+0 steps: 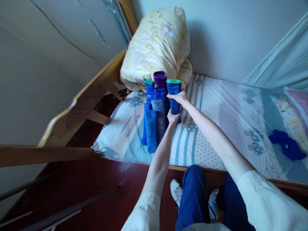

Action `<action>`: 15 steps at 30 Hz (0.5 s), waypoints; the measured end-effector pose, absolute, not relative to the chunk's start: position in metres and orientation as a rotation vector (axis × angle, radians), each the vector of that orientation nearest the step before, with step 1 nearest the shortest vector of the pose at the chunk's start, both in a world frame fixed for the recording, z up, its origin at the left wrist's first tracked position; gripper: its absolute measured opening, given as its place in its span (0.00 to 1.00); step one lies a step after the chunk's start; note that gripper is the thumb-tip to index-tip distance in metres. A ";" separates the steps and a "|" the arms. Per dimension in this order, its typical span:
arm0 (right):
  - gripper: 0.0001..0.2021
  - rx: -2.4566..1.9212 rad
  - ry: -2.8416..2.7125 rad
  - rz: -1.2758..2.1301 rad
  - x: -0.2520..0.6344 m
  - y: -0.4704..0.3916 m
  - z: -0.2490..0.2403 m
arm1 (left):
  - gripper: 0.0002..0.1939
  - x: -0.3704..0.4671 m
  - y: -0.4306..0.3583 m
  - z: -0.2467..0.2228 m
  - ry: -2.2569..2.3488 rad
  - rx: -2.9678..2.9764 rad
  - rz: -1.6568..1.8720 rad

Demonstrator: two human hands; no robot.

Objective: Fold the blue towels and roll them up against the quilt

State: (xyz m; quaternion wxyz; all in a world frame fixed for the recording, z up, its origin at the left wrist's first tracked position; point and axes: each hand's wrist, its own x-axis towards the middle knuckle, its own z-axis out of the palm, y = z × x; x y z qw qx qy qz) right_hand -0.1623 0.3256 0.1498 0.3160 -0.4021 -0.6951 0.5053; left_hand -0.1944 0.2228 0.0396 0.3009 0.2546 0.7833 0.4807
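Both my hands are on a rolled blue towel with a green edge (174,88), at the right side of several rolled towels on the bed. My right hand (178,97) is wrapped round its upper part. Lower down, my left hand (173,117) grips the bottom end of the same roll. To the left stand a purple roll (160,79), another green-edged blue roll (148,84), a grey-blue roll with lettering (158,117) and a blue roll (151,131) at the front.
Behind the towels a bundled cream quilt (156,48) leans at the wall. A wooden bed rail (84,96) runs along the left. On the patterned sheet (211,118), a dark blue cloth item (287,145) lies far right near a pink pillow (298,104).
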 end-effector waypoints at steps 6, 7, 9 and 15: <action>0.51 -1.076 -1.860 1.199 -0.148 0.326 0.135 | 0.56 -0.161 0.195 0.044 2.163 0.862 1.515; 0.56 -1.102 -1.848 1.173 -0.140 0.321 0.129 | 0.56 -0.148 0.183 0.043 2.194 0.904 1.518; 0.61 -1.165 -1.805 1.151 -0.117 0.305 0.114 | 0.53 -0.115 0.152 0.036 2.190 1.009 1.464; 0.49 -1.344 -1.586 1.335 0.016 0.189 0.057 | 0.39 0.009 0.049 -0.002 1.732 1.386 0.707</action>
